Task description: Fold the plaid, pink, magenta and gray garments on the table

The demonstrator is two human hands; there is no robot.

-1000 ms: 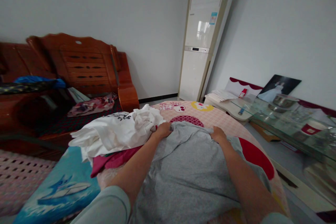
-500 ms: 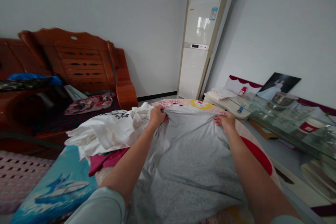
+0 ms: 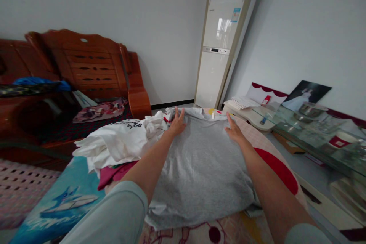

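A grey T-shirt (image 3: 203, 167) lies spread over a patterned cover (image 3: 243, 127), its collar at the far end. My left hand (image 3: 177, 124) rests by the left side of the collar, fingers spread and touching the cloth. On the opposite side, my right hand (image 3: 233, 129) is at the shirt's far right edge with its fingers apart. Neither hand grips the fabric. White clothes (image 3: 120, 141) with black lettering are heaped left of the shirt, partly hidden by my left forearm. Beneath them a magenta garment (image 3: 114, 175) sticks out.
A wooden chair (image 3: 91, 65) holding a flowered cloth (image 3: 100, 110) stands at the left. Behind is a tall white air conditioner (image 3: 214, 76). A glass shelf (image 3: 303, 133) with bowls and a photo (image 3: 307, 93) runs along the right. A pink woven seat (image 3: 25, 194) is at lower left.
Both hands have let go of the shirt's far edge, and their fingers have spread. The shirt lies flatter, its collar now showing, and its near hem has moved away from me.
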